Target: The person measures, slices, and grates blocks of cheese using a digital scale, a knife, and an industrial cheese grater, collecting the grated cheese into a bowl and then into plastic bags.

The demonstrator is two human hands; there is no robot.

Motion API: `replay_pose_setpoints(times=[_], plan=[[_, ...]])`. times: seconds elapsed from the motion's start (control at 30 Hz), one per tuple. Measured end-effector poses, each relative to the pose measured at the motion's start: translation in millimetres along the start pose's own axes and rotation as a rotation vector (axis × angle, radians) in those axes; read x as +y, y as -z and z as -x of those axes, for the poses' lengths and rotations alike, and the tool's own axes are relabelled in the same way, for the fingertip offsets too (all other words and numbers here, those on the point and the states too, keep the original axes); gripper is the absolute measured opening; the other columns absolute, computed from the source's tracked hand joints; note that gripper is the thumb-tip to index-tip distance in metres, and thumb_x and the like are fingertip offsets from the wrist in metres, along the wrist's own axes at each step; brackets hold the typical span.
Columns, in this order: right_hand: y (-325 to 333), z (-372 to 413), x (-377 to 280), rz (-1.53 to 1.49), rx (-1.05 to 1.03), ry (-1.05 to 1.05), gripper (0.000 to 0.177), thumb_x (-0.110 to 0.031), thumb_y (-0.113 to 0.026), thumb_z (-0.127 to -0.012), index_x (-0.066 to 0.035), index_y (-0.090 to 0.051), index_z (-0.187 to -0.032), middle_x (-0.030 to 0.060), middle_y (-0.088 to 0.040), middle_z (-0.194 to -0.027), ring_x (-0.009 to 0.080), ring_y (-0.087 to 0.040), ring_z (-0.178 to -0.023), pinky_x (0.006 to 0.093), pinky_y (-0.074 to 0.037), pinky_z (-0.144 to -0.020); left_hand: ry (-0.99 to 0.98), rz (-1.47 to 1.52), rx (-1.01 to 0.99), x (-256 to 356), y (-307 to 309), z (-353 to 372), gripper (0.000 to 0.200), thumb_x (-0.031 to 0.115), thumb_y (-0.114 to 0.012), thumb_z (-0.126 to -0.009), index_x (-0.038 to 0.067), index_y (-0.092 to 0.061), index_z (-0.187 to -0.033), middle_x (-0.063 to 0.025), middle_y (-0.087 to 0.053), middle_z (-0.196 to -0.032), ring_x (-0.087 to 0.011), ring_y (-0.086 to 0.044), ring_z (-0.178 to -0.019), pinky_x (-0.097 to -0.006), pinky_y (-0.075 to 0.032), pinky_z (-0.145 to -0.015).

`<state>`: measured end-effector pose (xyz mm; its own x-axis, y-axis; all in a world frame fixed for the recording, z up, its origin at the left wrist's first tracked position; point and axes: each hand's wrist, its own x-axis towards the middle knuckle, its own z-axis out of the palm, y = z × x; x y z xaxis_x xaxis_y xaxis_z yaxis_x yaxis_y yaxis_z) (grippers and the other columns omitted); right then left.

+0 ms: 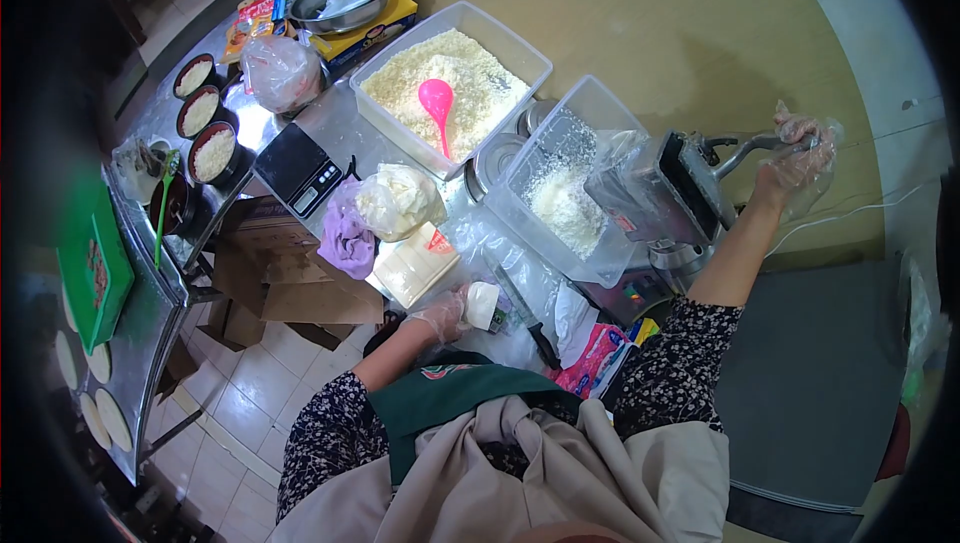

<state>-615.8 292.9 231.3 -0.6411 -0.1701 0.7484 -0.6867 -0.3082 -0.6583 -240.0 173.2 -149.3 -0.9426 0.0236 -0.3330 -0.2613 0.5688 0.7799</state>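
My right hand (pixel 800 153), in a clear plastic glove, is closed around the crank handle (pixel 742 155) of a metal hand-cranked grater (pixel 660 188). The grater's mouth overhangs a clear plastic box (pixel 510 188) with fine white shreds (pixel 568 205) in it. In my gloved left hand (pixel 442 317) is a white block (pixel 480 304), held low near the table's front edge. A larger wrapped white block (pixel 415 265) lies just beyond that hand. To its right, a long knife (pixel 528 320) with a black handle rests on clear plastic sheeting.
A big clear tub (pixel 383 111) holds pale shreds and a pink spoon (pixel 436 103). Left of it are a black kitchen scale (pixel 298 169), a purple cloth (pixel 347 233) and several dark bowls (pixel 213 154). A green tray (pixel 98 261) and an open cardboard box (pixel 290 278) lie further left.
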Motion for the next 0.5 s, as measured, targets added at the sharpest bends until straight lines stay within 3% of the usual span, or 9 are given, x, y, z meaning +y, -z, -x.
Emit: replay_pose_setpoints(times=[0.07, 0.17, 0.23, 0.37, 0.43, 0.5], plan=[[-7.1, 8.2, -6.0, 0.012, -0.004, -0.010, 0.037, -0.033, -0.039, -0.093, -0.008, -0.038, -0.065, 0.0068, -0.040, -0.063, 0.0204, -0.043, -0.065, 0.0405, -0.043, -0.075, -0.010, 0.039, 0.002, -2.2, -1.3, -1.5, 0.077, 0.020, -0.070, -0.075, -0.005, -0.026, -0.133, -0.0270, -0.057, -0.109, -0.0388, -0.057, -0.103, -0.0405, -0.045, -0.090], [-28.6, 43.3, -18.8, 0.248, 0.095, 0.146, 0.038, -0.033, -0.036, -0.093, -0.008, -0.038, -0.065, 0.0077, -0.042, -0.064, 0.0218, -0.047, -0.067, 0.0397, -0.043, -0.076, -0.009, 0.064, 0.021, -6.8, -7.6, -3.4, 0.075, 0.020, -0.070, -0.075, -0.005, -0.028, -0.132, -0.0270, -0.057, -0.108, -0.0390, -0.057, -0.102, -0.0406, -0.045, -0.090], [-27.8, 71.4, -20.0, 0.368, 0.046, 0.223, 0.039, -0.031, -0.032, -0.093, -0.005, -0.038, -0.064, 0.0107, -0.045, -0.068, 0.0271, -0.051, -0.074, 0.0443, -0.046, -0.087, 0.003, 0.052, 0.040, -6.3, -7.3, -3.2, 0.073, 0.019, -0.069, -0.075, -0.005, -0.030, -0.131, -0.0271, -0.058, -0.108, -0.0394, -0.057, -0.102, -0.0409, -0.045, -0.089], [-25.3, 122.1, -8.2, 0.278, 0.074, 0.235, 0.037, -0.032, -0.032, -0.089, -0.006, -0.037, -0.064, 0.0108, -0.045, -0.068, 0.0276, -0.052, -0.076, 0.0445, -0.044, -0.088, -0.046, 0.056, 0.057, -5.5, -5.1, -1.5, 0.068, 0.019, -0.069, -0.074, -0.005, -0.034, -0.127, -0.0274, -0.058, -0.106, -0.0407, -0.058, -0.099, -0.0420, -0.046, -0.087], [-29.9, 143.9, -8.3, 0.416, 0.025, 0.293, 0.037, -0.031, -0.027, -0.089, -0.006, -0.038, -0.064, 0.0108, -0.046, -0.068, 0.0281, -0.053, -0.078, 0.0456, -0.043, -0.089, -0.061, 0.048, 0.060, -4.9, -4.5, -1.8, 0.066, 0.019, -0.069, -0.074, -0.005, -0.035, -0.125, -0.0273, -0.058, -0.106, -0.0411, -0.058, -0.098, -0.0423, -0.047, -0.086], [-31.1, 157.4, -1.1, 0.402, 0.011, 0.333, 0.040, -0.032, -0.027, -0.090, -0.007, -0.040, -0.062, 0.0100, -0.047, -0.067, 0.0272, -0.054, -0.078, 0.0463, -0.041, -0.091, 0.024, 0.093, -0.027, 2.8, 3.6, 0.1, 0.075, 0.015, -0.069, -0.073, 0.001, -0.027, -0.134, -0.0280, -0.053, -0.117, -0.0425, -0.052, -0.108, -0.0439, -0.042, -0.093]])
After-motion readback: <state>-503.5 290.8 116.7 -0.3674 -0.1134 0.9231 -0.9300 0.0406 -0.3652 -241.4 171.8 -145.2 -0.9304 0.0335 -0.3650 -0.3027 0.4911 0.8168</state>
